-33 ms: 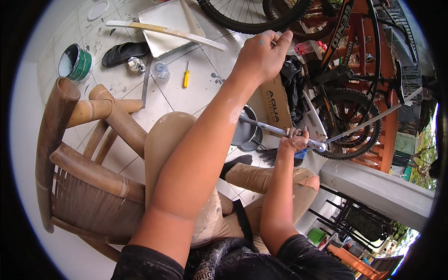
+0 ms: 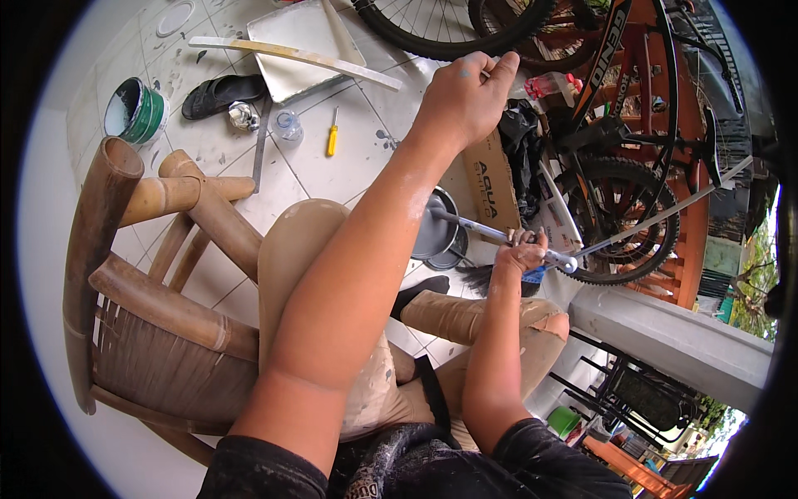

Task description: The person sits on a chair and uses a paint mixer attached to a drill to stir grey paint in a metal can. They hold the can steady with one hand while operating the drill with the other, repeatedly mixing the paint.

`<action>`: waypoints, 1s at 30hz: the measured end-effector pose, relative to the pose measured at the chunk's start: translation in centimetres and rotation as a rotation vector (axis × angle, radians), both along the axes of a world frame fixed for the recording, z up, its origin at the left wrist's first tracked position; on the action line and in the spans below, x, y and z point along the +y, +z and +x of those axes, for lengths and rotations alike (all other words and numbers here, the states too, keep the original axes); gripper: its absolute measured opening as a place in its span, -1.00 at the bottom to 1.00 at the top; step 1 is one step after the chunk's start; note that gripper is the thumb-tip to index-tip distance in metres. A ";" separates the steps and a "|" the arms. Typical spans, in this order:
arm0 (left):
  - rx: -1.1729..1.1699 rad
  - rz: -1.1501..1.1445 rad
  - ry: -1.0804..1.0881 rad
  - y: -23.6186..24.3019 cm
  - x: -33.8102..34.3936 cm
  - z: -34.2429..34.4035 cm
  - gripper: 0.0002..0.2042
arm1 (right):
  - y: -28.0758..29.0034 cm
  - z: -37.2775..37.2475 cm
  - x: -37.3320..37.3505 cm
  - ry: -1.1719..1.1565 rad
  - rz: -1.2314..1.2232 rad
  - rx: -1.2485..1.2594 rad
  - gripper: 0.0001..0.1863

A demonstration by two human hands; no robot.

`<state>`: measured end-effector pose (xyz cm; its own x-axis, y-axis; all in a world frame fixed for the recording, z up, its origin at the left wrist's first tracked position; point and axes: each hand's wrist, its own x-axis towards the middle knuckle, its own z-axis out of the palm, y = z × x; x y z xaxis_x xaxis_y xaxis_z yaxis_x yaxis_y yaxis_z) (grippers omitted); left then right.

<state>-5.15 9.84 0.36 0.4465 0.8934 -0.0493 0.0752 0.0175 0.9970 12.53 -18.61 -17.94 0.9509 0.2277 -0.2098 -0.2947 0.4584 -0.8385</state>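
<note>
My left hand (image 2: 468, 98) is stretched out over the floor, its fingers curled and the thumb on top. Whatever it might hold is hidden behind the fingers. Lower and to the right, my right hand (image 2: 525, 251) is closed round a grey-smeared metal rod (image 2: 478, 226) with a rounded end sticking out past the hand. The rod's other end slants into a dark paint bucket (image 2: 454, 202) with grey paint (image 2: 432, 237) inside, partly covered by my left forearm. A cardboard box (image 2: 490, 185) stands just beyond the bucket. Dark bristles (image 2: 478, 280) show below the rod.
Bicycles (image 2: 611, 125) stand at the right, near a black plastic bag (image 2: 522, 141). A bamboo chair (image 2: 170, 303) is at my left. On the tiles lie a yellow screwdriver (image 2: 332, 140), a black sandal (image 2: 223, 96), a green paint can (image 2: 137, 112), and a paint tray (image 2: 287, 83) under a strip.
My left hand and the rod in my right hand have shifted very slightly to the left. Both hands keep their closed shape.
</note>
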 end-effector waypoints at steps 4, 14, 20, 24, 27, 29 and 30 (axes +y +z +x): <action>-0.068 -0.008 -0.014 -0.3 -0.2 0.3 -0.35 | 1.2 0.2 0.7 0.025 -0.294 0.118 -0.52; -0.043 -0.005 -0.011 -0.2 0.4 0.6 -0.36 | 0.6 1.2 1.3 -0.015 -0.224 0.117 -0.64; -0.061 0.045 0.033 -0.4 0.2 0.6 -0.37 | 0.1 2.0 0.0 -0.063 -0.076 0.075 -0.64; -0.055 0.021 0.012 -0.2 0.1 0.7 -0.39 | 0.1 1.4 0.5 -0.098 -0.238 0.150 -0.59; -0.016 0.000 -0.056 -0.1 -0.3 0.7 -0.38 | 0.6 1.5 0.7 -0.047 -0.131 -0.054 -0.52; -0.043 0.028 0.019 -0.2 -0.1 0.5 -0.38 | 0.5 1.4 0.5 -0.117 -0.117 0.022 -0.53; -0.049 0.042 0.074 -0.2 0.0 0.6 -0.39 | 0.3 1.4 0.3 -0.033 -0.167 0.015 -0.53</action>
